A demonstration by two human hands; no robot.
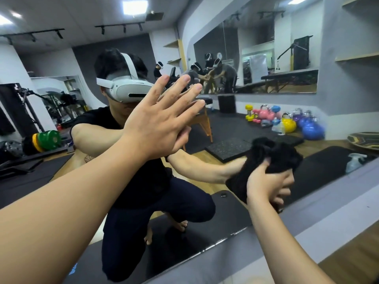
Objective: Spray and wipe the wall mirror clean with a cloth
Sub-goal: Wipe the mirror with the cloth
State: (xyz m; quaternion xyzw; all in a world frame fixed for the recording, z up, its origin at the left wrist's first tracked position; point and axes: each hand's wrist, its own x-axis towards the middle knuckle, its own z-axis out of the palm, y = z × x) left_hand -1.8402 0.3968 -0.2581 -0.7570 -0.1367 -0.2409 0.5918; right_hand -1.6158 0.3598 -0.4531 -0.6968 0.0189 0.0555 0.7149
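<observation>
**Head view: cloth low right on the mirror, left palm braced up-left**

Head view shows your right hand gripping the black cloth, fingers curled round its bunched lower end and pressing it onto the mirror near the bottom edge. Your left hand lies flat on the glass, fingers straight and spread, holding nothing. It sits up and left of the cloth, well apart. The right hand is the one on the cloth, so the wipe is its job. Unwiped glass probably lies up and left, toward the flat palm. The cloth's bunch runs roughly upward from your grip. The spray bottle shows only as a reflection, further right; its real spot can't be told.
</observation>
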